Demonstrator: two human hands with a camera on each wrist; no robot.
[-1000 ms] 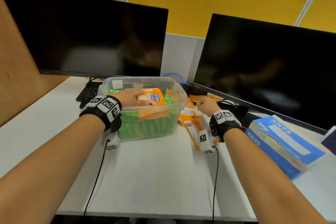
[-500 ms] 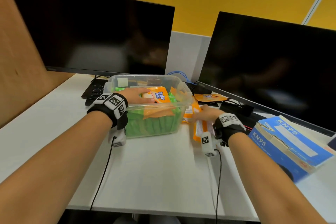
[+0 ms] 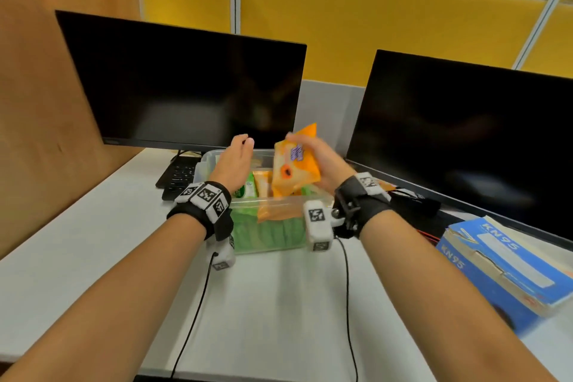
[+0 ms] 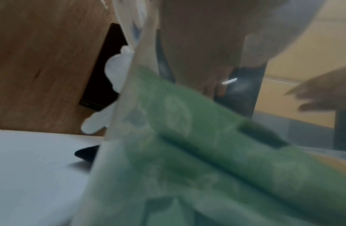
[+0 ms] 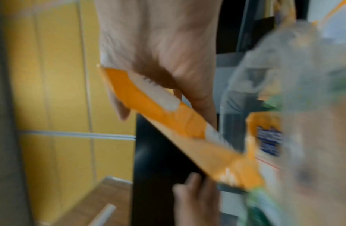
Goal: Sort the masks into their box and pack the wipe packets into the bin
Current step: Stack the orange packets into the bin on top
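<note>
A clear plastic bin [image 3: 280, 206] sits mid-desk, holding green wipe packets [image 3: 269, 232] and orange ones. My right hand [image 3: 322, 161] grips an orange wipe packet [image 3: 294, 164] upright above the bin; the right wrist view shows the packet [image 5: 168, 122] pinched between thumb and fingers. My left hand [image 3: 235, 158] hovers flat over the bin's left side with straight fingers and holds nothing. Through the bin wall in the left wrist view the green packets [image 4: 207, 152] show blurred. A blue KN95 mask box [image 3: 508, 263] lies at the right.
Two dark monitors [image 3: 186, 84] [image 3: 465, 133] stand behind the bin. A black keyboard [image 3: 179, 175] lies under the left one. Cables and a black device [image 3: 415, 200] lie right of the bin. A wooden partition [image 3: 40, 102] bounds the left.
My right hand picked an orange packet off the desk right of the bin and lifted it over the bin. My left hand rose out of the bin, leaving the packet it pressed.
</note>
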